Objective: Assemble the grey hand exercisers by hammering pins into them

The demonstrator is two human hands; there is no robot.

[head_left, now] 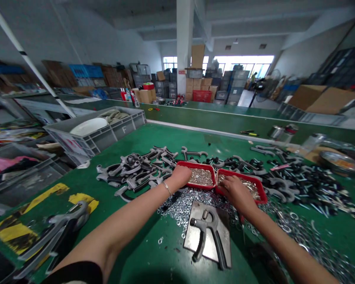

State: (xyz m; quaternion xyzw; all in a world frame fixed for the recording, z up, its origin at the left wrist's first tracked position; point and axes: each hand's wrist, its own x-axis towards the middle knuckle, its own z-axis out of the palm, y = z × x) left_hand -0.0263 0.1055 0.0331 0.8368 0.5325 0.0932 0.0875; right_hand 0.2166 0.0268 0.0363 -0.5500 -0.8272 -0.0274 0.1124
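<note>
My left hand [182, 176] is closed at the left red tray [214, 177], which holds small metal parts. What its fingers pinch is hidden. My right hand [235, 193] reaches into the right red tray [262, 193] among small brass-coloured pieces, fingers curled down; I cannot make out what is in them. Under its wrist shows a thin shaft with a reddish end [242, 221], partly hidden. Between my forearms, a hand gripper [208, 236] with grey frame and black handles lies on a metal plate [192, 240]. Loose washers and nuts [177, 211] surround the trays.
More hand gripper parts [136, 169] are heaped at left, and several assembled ones [59, 232] lie near left. Black-headed bolts [310, 185] and rings [322, 244] cover the right side. A grey crate [121, 132] stands at back left; a metal bowl [340, 162] sits far right.
</note>
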